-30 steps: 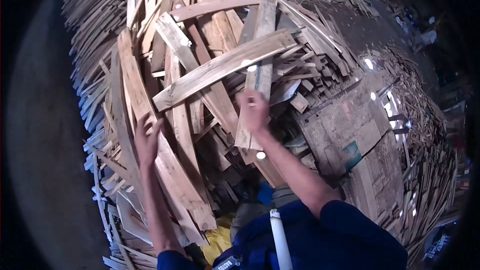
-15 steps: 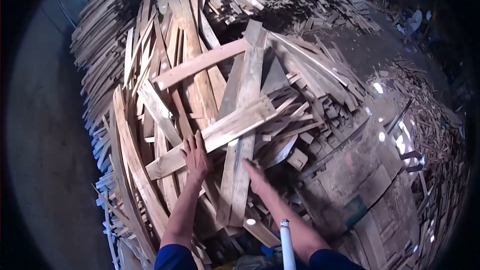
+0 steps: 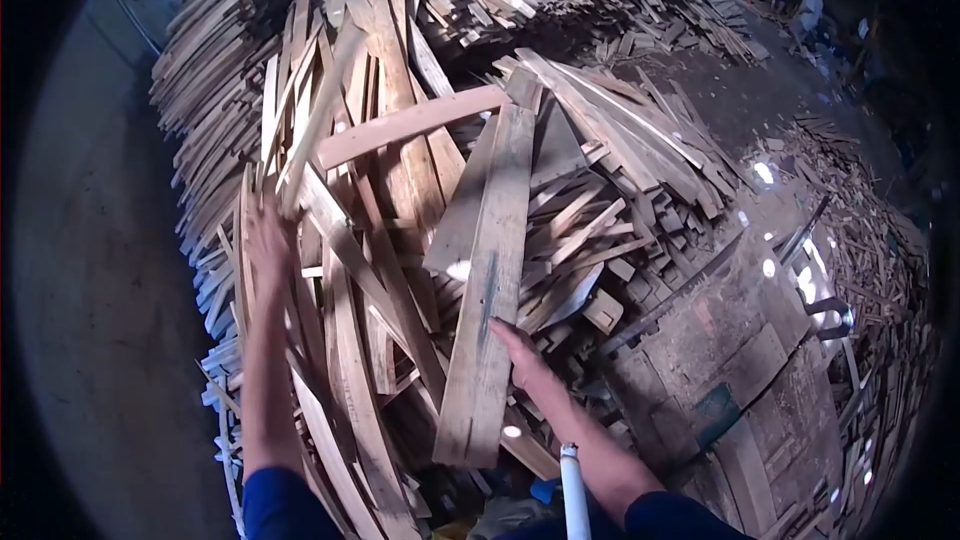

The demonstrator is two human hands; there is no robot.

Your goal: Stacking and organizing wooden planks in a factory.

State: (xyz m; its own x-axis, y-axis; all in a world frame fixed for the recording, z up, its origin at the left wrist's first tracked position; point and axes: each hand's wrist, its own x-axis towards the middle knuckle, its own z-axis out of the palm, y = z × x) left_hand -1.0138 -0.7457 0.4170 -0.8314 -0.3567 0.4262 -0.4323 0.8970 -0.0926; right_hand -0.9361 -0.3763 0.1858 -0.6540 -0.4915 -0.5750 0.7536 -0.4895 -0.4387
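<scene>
Touching the right edge of the long plank (image 3: 488, 280), mid-view and running roughly 12 to 6 o'clock: right grip (image 3: 525, 357), at 5 o'clock, some fingers hidden, so can't tell from here if it's pinching. Left grip (image 3: 268, 245) at 9, blurred, can't tell if spread or closed; blurred plank (image 3: 325, 100) just beyond, toward 10–11. Just changed: crosswise plank off the long plank, left grip swung outward, so that top face lies uncovered. Pinkish plank (image 3: 410, 127) at 11, worn wooden panel (image 3: 690, 365) at 4.
</scene>
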